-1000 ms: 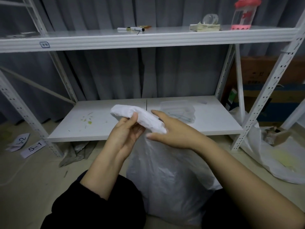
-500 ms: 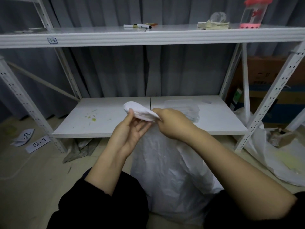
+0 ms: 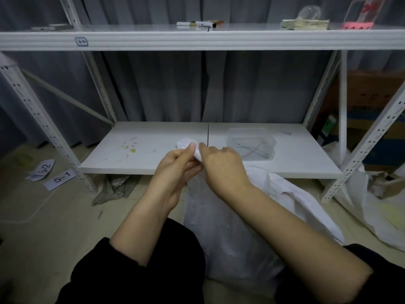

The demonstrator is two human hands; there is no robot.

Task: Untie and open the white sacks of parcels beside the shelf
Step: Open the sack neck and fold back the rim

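Note:
A white woven sack (image 3: 232,233) stands on the floor between my knees, in front of the low shelf. Its gathered neck (image 3: 186,144) rises between my hands as a short twisted tail. My left hand (image 3: 175,170) pinches that tail from the left, thumb up against it. My right hand (image 3: 221,170) grips the same tail from the right, fingers closed over it. The knot or tie itself is hidden by my fingers. A second white sack (image 3: 372,207) lies slumped on the floor at the right, past the shelf post.
The white shelf (image 3: 153,163) has a clear plastic box (image 3: 252,143) with thin wires on its lower board. Markers (image 3: 197,24), a paper stack and a pink-based bottle sit on the upper board. Paper labels (image 3: 59,177) and a grey rag (image 3: 116,187) lie on the floor at left.
The sack's tail has got shorter and my hands have come closer together on it. My right hand went from lying flat on the tail to gripping it.

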